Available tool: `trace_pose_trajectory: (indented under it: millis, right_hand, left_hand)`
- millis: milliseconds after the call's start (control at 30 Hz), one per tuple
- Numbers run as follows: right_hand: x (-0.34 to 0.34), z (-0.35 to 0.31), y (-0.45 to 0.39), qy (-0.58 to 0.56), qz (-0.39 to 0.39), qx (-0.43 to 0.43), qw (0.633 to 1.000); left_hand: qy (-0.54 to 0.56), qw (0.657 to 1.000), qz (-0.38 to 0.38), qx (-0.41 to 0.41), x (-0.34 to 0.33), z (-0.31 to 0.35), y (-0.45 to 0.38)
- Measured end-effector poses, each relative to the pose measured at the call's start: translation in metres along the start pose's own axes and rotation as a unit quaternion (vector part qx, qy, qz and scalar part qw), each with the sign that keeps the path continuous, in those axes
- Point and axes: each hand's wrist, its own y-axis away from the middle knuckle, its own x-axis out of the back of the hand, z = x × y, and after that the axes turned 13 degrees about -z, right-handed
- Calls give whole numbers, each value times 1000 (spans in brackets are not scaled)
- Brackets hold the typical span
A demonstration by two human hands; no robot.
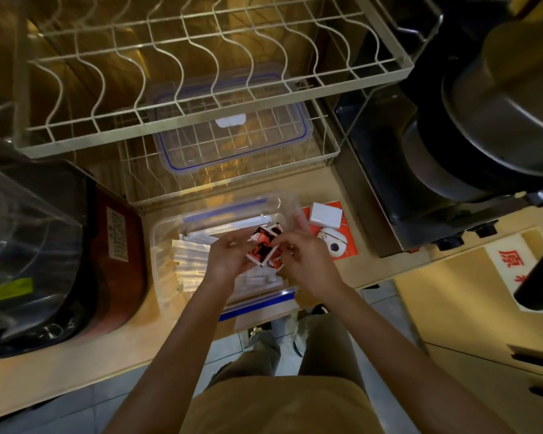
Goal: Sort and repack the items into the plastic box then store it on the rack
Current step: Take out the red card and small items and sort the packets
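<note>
Sorting small packets over the open plastic box, below the rack.

The rack [201, 89] holds the lid [232, 133]; the plastic box [170, 245] sits open on the desk [76, 364]. Left hand [229, 261] and right hand [304, 261] pinch red-black packets [262, 245] above it, seemingly squaring them up for packing.

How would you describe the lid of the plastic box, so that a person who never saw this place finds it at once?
Look at the wire rack above the counter. On its lower shelf, behind the open plastic box, lies the lid. It is flat, clear, with a blue seal line around its edge.
</note>
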Motion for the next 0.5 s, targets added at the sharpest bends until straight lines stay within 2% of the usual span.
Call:
trace_pose_trajectory:
  millis: [133, 233, 333, 500]
  right_hand:
    - [-11, 1, -21, 75, -42, -81, 993]
    - [-22, 1, -36, 148, -98, -167, 970]
    - [-28, 1, -43, 196, -91, -223, 950]
    - [-32, -3, -48, 243, -90, -252, 932]
  left_hand:
    - [-2, 999, 33, -12, 16, -9, 9]
    - [12, 998, 60, 3, 21, -13, 13]
    - [23, 997, 70, 12, 23, -16, 16]
    - [21, 997, 76, 1, 22, -18, 21]
